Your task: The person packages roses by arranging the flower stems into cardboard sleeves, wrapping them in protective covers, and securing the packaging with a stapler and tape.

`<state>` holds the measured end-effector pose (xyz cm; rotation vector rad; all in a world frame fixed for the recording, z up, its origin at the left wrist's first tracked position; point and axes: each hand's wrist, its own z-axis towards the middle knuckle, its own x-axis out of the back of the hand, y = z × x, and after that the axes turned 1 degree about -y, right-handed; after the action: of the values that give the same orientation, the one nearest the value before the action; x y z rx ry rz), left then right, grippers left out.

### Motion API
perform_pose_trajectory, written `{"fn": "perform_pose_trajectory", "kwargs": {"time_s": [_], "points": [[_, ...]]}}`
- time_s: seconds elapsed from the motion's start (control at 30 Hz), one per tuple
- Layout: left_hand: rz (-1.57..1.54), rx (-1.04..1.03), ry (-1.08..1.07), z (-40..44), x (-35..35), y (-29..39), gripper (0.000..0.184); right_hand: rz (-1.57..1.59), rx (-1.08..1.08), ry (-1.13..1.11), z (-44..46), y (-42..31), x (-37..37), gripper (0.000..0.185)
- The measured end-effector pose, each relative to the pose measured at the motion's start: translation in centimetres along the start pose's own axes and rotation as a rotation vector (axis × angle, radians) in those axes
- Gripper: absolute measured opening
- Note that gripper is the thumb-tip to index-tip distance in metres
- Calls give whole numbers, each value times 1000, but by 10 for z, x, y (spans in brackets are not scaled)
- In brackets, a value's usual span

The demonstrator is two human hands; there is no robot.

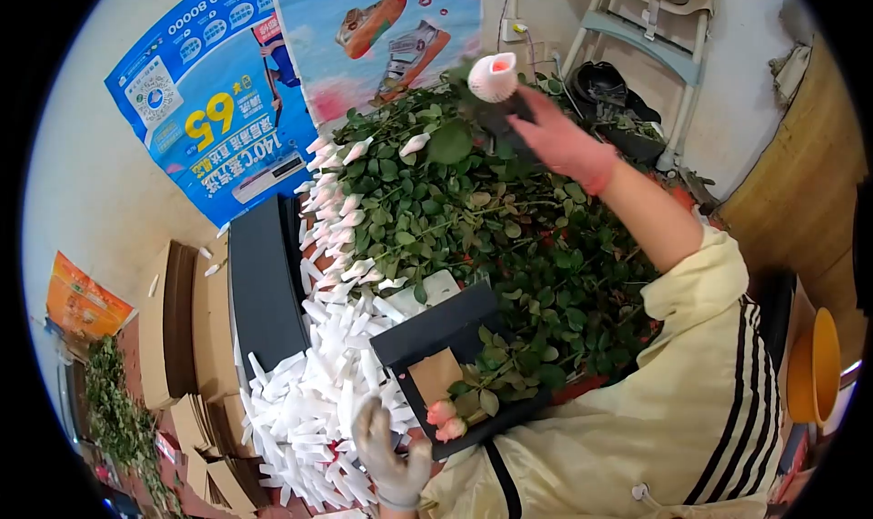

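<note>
My right hand (pixel 566 144), in a pink glove with dark fingers, is raised over the far side of the leafy heap. It grips a rose (pixel 500 66) whose pink bloom shows at the mouth of a white foam net. The stem is mostly hidden by the hand and leaves. Low in view, my left hand (pixel 389 448) wears a whitish glove, thumb apart from the fingers, with nothing visible in it. Beside it spreads a pile of white foam nets (pixel 314 410). Two pink roses (pixel 446 421) without nets lie on a black tray (pixel 436 323) near my lap.
Netted roses (pixel 350 219) lie in a row, heads leftward, their green leaves (pixel 546 273) covering the table. A black board (pixel 264 287) and cardboard sheets (pixel 164 328) stand left. A high chair (pixel 637 41) is behind, an orange basin (pixel 812 367) at right.
</note>
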<state>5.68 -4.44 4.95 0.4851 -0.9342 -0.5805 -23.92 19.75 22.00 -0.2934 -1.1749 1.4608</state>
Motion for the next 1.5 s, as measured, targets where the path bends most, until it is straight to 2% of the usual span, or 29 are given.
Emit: {"fn": "perform_pose_trajectory", "kwargs": {"time_s": [0.07, 0.13, 0.17, 0.2, 0.27, 0.33, 0.37, 0.4, 0.43, 0.47, 0.53, 0.57, 0.6, 0.63, 0.7, 0.73, 0.8, 0.83, 0.93, 1.0, 1.07, 1.1, 1.17, 1.2, 1.27, 1.33, 1.47, 1.5], "points": [[-182, -10, 107, 41, 1, 16, 59, -21, 8, -15, -20, -22, 3, 50], [-274, -5, 22, 73, 1, 26, 59, -423, 402, 176, -29, -1, -2, 49], [-170, -185, -7, 81, 2, 20, 61, -589, 421, 309, -29, 1, 3, 45], [-159, -184, -1, 84, 5, 23, 61, -756, 435, 444, -29, 1, 7, 42], [-305, -198, -58, 88, 6, 30, 67, -793, 574, 386, -33, -23, 8, 39], [-551, 4, 88, 93, -4, 47, 75, -784, 716, 246, -35, -29, -7, 38], [-533, -34, 105, 100, -4, 49, 74, -751, 781, 129, -36, -22, -23, 38], [-513, -78, 123, 106, -5, 49, 73, -1155, 323, -226, -51, -31, -44, 44], [-446, -63, 162, 109, -7, 49, 67, -1137, 317, -240, -63, -21, -56, 44], [-376, -51, 209, 112, -9, 49, 61, -1132, 404, -215, -73, -1, -71, 45], [-310, -82, 221, 110, -14, 30, 37, -1110, 591, -162, -84, 30, -105, 47], [-279, -21, 182, 105, -11, 28, 34, -1094, 688, -133, -87, 37, -118, 48], [-248, 42, 140, 100, -9, 27, 31, -1070, 699, -146, -93, 42, -122, 48], [-235, 64, 149, 96, -11, 22, 28, -1031, 607, -209, -96, 30, -120, 49], [-170, 43, 141, 94, -12, 18, 26, -1028, 450, -357, -100, 16, -117, 51], [-158, 28, 151, 93, -13, 17, 26, -1019, 461, -368, -101, 17, -122, 51], [-141, -22, 150, 91, -9, 26, 25, -787, 396, -512, -106, 20, -128, 47], [-126, -84, 144, 91, -8, 29, 25, -722, 454, -416, -108, 17, -126, 43], [-199, -52, 160, 75, 3, 25, 28, -750, 565, -368, -106, 26, -117, 38], [-455, 227, 597, 60, 26, 32, 32, -775, 470, -365, -105, 23, -104, 39], [-363, 146, 751, 58, 53, 15, 30, -682, 490, -140, -112, 38, -85, 45], [-239, 216, 564, 62, 56, 5, 30, -666, 549, -73, -120, 45, -81, 52], [-4, 414, 146, 71, 52, -20, 30, -649, 518, -66, -129, 35, -73, 53], [185, 353, -5, 74, 44, -27, 38, -626, 519, -61, -131, 29, -70, 53], [349, 138, 24, 67, 18, -32, 50, -588, 537, -53, -138, 26, -68, 53], [-25, -30, 15, 79, 4, -6, 62, -576, 562, -54, -144, 28, -70, 54], [-227, -362, -103, 109, -13, 57, 68, -543, 543, -65, -151, 29, -75, 57], [-341, -451, -54, 114, -26, 61, 65, -539, 557, -81, -151, 28, -76, 58]]}}
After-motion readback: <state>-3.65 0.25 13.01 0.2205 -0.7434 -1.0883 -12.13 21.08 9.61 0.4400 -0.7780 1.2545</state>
